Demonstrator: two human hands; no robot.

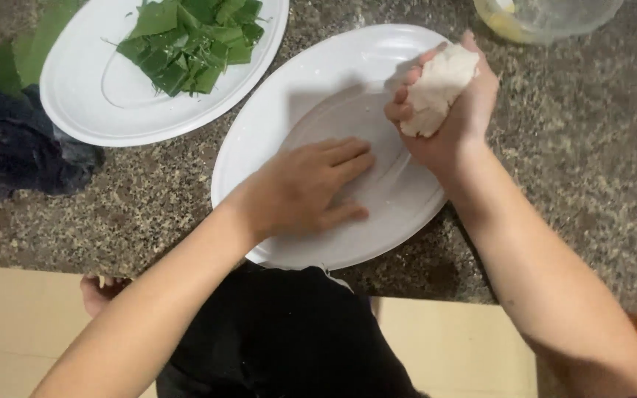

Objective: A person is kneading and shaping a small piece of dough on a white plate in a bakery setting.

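- The near white oval plate [274, 125] holds only the left hand [304, 188], spread flat on it.
- The far white plate [82, 88] carries cut green leaf pieces [189, 37].
- The right hand [455, 110] is clenched around a white dough lump [436, 88] over the near plate's right rim, its long axis running lower left to upper right.

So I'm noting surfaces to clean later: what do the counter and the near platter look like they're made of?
The counter looks like polished granite or a similar stone: speckled grey-brown grain with a slight sheen. The near platter is white, smooth and glossy, probably glazed ceramic or melamine; the picture can't settle which.
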